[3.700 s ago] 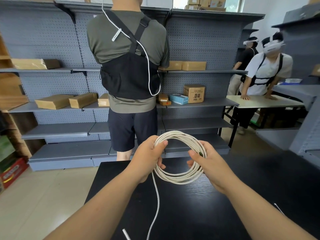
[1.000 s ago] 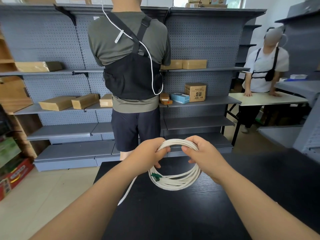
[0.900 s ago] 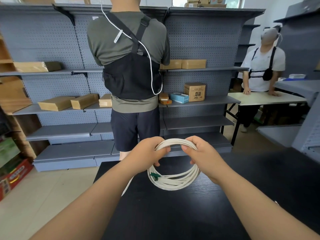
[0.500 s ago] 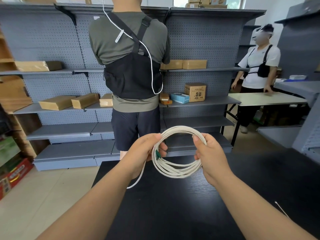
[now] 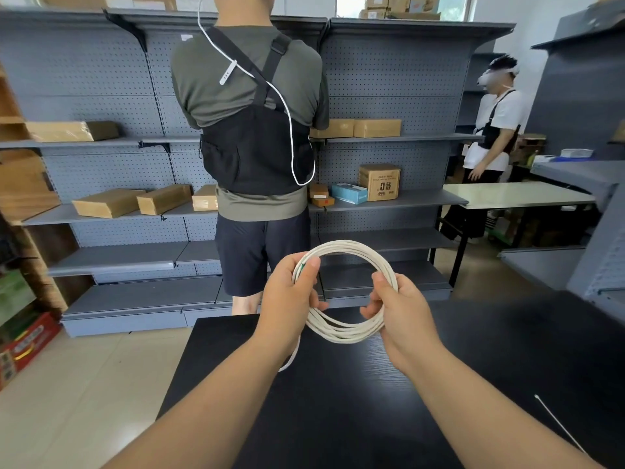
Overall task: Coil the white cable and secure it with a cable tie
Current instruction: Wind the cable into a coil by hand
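The white cable [image 5: 348,248] is wound into a round coil of several loops, held upright above the black table [image 5: 338,401]. My left hand [image 5: 291,299] grips the coil's left side, with a green end piece showing under the thumb. A short loose tail of the cable hangs below that hand. My right hand [image 5: 399,309] holds the coil's right side, thumb on the front, fingers curled behind. A thin white cable tie [image 5: 558,424] lies flat on the table at the right.
A person in a green shirt [image 5: 247,96] stands just beyond the table's far edge, facing grey shelves [image 5: 389,201] with cardboard boxes. Another person [image 5: 493,130] stands at the right by a pale table [image 5: 521,194].
The coil has been raised and turned. The loose tail has shortened as more cable was wound on. The green end moved up under my left thumb. The person at the right stepped away.
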The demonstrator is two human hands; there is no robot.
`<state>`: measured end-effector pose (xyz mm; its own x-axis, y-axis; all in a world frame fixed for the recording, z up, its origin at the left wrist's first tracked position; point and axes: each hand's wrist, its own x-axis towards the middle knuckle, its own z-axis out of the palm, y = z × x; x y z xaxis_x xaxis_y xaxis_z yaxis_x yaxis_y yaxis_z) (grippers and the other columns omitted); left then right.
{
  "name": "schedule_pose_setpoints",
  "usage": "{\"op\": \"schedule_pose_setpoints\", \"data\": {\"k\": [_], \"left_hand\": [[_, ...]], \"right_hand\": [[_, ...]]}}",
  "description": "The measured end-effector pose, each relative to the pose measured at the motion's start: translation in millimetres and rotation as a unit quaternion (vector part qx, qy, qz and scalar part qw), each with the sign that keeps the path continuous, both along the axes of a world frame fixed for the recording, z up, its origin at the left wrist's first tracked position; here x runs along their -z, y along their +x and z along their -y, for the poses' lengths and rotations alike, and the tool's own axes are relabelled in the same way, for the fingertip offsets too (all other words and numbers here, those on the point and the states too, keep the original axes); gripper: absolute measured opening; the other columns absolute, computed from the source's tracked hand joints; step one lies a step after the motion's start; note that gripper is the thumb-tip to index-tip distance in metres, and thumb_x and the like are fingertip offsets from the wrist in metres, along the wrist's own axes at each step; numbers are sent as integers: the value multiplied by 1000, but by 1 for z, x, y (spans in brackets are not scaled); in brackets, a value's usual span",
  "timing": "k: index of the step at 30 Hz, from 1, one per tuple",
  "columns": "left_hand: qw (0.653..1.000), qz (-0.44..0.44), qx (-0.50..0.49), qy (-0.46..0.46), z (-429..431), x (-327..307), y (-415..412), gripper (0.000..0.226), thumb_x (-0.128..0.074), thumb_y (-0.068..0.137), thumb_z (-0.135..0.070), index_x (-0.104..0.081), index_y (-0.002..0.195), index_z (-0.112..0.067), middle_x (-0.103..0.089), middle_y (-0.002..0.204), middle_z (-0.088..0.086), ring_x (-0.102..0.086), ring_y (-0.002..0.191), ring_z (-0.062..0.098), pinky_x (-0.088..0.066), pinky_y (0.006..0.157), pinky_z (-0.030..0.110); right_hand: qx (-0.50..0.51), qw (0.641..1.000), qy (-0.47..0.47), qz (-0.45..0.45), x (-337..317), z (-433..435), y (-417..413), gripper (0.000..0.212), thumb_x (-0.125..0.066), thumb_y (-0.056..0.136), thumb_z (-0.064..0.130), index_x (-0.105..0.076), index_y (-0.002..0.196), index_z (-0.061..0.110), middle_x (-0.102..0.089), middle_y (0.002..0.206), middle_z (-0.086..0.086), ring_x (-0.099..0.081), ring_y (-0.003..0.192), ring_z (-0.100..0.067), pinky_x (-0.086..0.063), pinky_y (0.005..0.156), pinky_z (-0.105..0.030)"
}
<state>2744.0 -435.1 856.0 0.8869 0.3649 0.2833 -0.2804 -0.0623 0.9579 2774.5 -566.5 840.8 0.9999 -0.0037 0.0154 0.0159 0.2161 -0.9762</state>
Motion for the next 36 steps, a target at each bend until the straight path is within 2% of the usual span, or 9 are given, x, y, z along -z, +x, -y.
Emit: {"op": "schedule_pose_setpoints", "data": {"k": [4,8,10,13,16,20,27,32,36], "left_hand": [[998,-8,-4,70,-3,1,-4,13,-47,96,-22,-59,99,-19,-47,62,1,-48,55,20,-39,41,10],[978,-13,34,207,-9,2,-2,9,-54,92,-22,-60,92,-29,-54,69,-7,-50,46,5,-49,44,19],[969,-17,46,240,-12,2,0,9,-56,91,-22,-63,93,-27,-56,67,-10,-50,44,4,-52,50,26],[975,-20,49,218,-13,4,0,10,-59,89,-23,-64,98,-24,-62,74,-7,-54,45,7,-49,50,19],[988,-34,49,140,-12,7,1,19,-61,88,-23,-62,106,-17,-62,80,-1,-54,48,6,-45,49,13],[993,-32,69,90,-10,8,1,18,-61,88,-22,-63,105,-15,-59,79,4,-53,51,8,-53,56,21],[993,-49,80,78,-13,7,2,18,-62,87,-25,-63,103,-18,-61,74,-1,-52,51,11,-53,56,26],[990,-38,43,130,-13,10,4,14,-58,90,-29,-63,88,-16,-53,54,-7,-41,38,8,-41,44,22],[991,-61,77,94,-16,13,4,24,-60,88,-31,-62,80,-8,-47,50,-6,-38,41,10,-37,46,25]], "right_hand": [[-30,986,-148,71,-8,10,1,9,-50,94,18,-55,100,22,-56,84,4,-53,68,-12,-44,63,-21],[-82,938,-305,140,-15,13,3,11,-53,92,23,-56,102,25,-58,84,11,-54,72,-9,-47,70,-27],[-106,924,-337,148,-13,11,3,11,-51,93,24,-57,101,23,-56,77,11,-50,68,-8,-43,68,-28],[-96,934,-311,146,-7,9,2,10,-49,94,24,-58,98,21,-53,73,12,-47,67,-6,-41,69,-30],[-77,950,-270,133,-4,6,1,9,-49,95,24,-58,93,24,-52,73,13,-46,67,-4,-39,68,-27],[-55,975,-188,104,-3,1,-4,11,-48,95,24,-58,90,24,-50,69,12,-44,63,-7,-37,62,-25],[-41,990,-117,71,-1,-6,-9,10,-49,95,20,-59,93,19,-47,62,10,-40,59,-8,-36,58,-24],[-40,989,-125,72,3,-9,-10,10,-50,95,22,-60,93,20,-48,58,15,-43,59,-5,-37,62,-24],[-41,987,-137,72,3,-8,-8,11,-50,95,23,-60,90,23,-47,59,14,-44,60,-5,-37,62,-25]]}}
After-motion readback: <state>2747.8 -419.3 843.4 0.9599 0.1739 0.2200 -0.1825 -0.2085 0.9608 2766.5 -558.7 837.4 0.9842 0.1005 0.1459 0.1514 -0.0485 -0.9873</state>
